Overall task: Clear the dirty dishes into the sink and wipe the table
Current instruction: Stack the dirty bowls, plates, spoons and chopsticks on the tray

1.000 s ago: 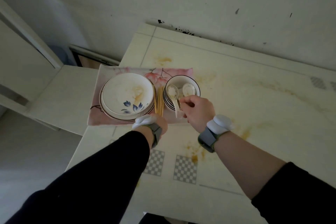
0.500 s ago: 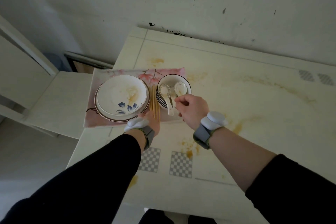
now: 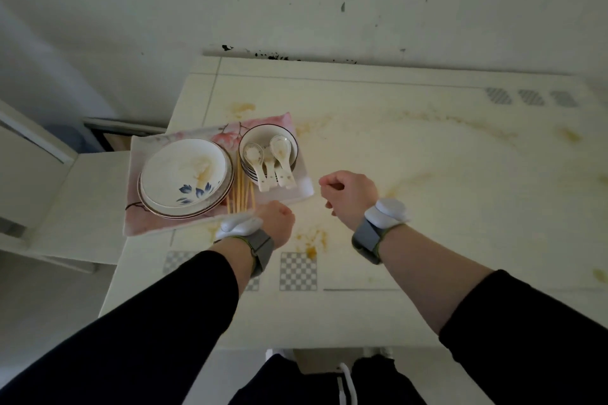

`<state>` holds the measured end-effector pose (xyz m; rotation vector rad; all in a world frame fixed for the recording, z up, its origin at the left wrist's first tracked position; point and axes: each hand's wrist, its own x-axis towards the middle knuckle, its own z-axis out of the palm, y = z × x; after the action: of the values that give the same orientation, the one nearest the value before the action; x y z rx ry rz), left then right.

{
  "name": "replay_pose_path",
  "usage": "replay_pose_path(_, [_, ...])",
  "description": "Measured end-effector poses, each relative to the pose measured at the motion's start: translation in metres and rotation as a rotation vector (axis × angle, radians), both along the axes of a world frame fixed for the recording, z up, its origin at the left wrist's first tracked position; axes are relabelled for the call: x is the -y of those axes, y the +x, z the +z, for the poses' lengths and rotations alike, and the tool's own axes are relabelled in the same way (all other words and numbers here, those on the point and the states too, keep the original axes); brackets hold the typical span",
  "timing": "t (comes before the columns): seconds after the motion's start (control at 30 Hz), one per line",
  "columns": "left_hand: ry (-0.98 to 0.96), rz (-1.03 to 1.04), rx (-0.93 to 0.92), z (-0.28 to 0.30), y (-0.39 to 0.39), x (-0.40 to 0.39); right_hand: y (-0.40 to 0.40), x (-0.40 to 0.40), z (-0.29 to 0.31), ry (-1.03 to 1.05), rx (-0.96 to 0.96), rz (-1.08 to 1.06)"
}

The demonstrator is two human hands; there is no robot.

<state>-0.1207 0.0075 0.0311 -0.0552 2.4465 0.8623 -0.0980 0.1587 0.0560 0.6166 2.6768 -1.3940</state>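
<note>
Stacked white ceramic dishes [image 3: 184, 168] sit on the pink floral rectangular tray [image 3: 146, 222] — the left hand [image 3: 276, 219] meets its near edge, grip hidden; the right hand [image 3: 350, 194], curled and empty, hovers just right of it.

Large bowl [image 3: 186, 171]: glazed ceramic, glossy white, yellowish smear inside; small bowls [image 3: 267, 136] and spoons [image 3: 253, 154]: same glossy glaze; chopsticks [image 3: 241, 192]: pale wood or bamboo, matt; floral tray [image 3: 154, 223]: smooth, slight sheen, material unclear; tabletop [image 3: 427, 158]: smooth, cream, smeared with yellow stains; wrist straps [image 3: 263, 245]: grey woven cloth; pods [image 3: 388, 212]: white glossy plastic; sleeves [image 3: 148, 339]: black matt cloth.
</note>
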Motion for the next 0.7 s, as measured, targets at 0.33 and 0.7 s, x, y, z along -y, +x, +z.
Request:
replay_pose_path(0.33, [0.079,-0.194,0.025,0.025,0.051,-0.160,0.084,-0.147,-0.006,0.031,0.048,-0.197])
replay_pose_path(0.7, [0.090,-0.310,0.051,0.018,0.115,-0.359,0.166,-0.328,-0.023,0.048,0.163,-0.359])
